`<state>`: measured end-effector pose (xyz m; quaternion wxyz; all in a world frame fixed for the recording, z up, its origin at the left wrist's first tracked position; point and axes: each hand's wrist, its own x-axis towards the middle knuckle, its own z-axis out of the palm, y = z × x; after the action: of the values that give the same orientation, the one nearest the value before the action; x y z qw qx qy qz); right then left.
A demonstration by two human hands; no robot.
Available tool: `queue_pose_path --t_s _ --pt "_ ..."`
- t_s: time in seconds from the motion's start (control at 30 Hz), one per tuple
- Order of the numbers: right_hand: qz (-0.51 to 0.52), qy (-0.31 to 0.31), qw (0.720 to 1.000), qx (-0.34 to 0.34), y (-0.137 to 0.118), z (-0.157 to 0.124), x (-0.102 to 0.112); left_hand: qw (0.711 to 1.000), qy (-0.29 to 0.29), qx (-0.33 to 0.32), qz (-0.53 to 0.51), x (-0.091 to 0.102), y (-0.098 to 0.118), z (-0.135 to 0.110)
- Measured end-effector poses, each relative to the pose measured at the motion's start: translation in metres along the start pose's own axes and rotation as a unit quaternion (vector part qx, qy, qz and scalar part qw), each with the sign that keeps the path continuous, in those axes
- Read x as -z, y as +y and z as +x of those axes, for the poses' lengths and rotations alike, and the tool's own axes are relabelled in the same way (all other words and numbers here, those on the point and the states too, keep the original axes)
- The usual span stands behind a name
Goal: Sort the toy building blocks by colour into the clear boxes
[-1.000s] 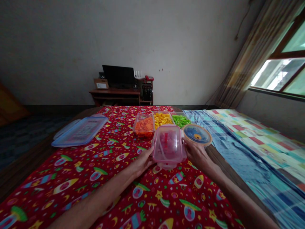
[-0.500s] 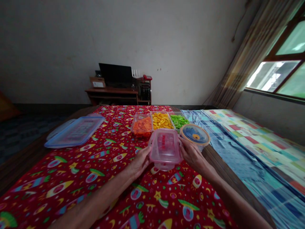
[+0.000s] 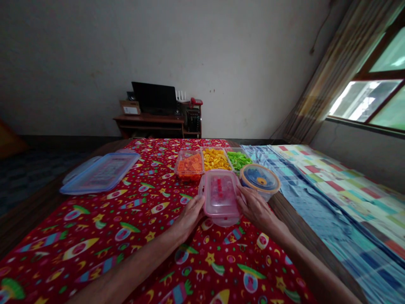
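A clear food storage container with a pink lid [image 3: 220, 194] is in front of me, with a red mark in the middle of its lid. My left hand [image 3: 191, 213] grips its left side, thumb along the lid's edge. On the opposite side, my right hand [image 3: 255, 207] is closed around the right edge. Fingers under the box are hidden. Just behind it stands a clear divided tray [image 3: 190, 172] holding orange pieces [image 3: 190, 163], yellow pieces [image 3: 216, 159] and green pieces [image 3: 239, 161]. Beside my right hand sits a round container with an orange-rimmed lid [image 3: 260, 180].
A blue-rimmed lid [image 3: 104, 174] lies at the left on the red rocket-print tablecloth [image 3: 133, 236], overlapping another clear lid. A bed with a checked cover [image 3: 354, 198] is at the right. Behind the table stands a desk with a monitor [image 3: 154, 98].
The pink-lidded container has shifted very slightly to the right in view. Both hands keep hold of its sides, the left fingers a little further up along the edge.
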<state>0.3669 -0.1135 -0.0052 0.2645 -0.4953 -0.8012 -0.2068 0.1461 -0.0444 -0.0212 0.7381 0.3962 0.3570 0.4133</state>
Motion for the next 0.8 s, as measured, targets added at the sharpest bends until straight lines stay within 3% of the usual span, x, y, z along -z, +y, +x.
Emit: queue_pose_path --t_s 0.2,0.43,0.53,0.8 --pt "-0.119 -0.054 0.989 0.073 -0.004 -0.006 0.009 1.000 0.001 -0.007 0.023 0.003 -0.003 0.009" --pt "-0.093 -0.026 0.994 0.047 0.008 -0.024 -0.005 0.997 -0.009 0.055 0.048 0.003 -0.001 0.003" --pt "-0.100 -0.014 0.993 0.053 0.009 -0.028 -0.012 0.998 -0.005 0.045 0.048 -0.001 0.003 0.000" --pt "-0.086 -0.072 0.993 0.033 0.008 -0.021 -0.003 0.994 -0.015 0.048 0.093 0.003 -0.001 0.004"
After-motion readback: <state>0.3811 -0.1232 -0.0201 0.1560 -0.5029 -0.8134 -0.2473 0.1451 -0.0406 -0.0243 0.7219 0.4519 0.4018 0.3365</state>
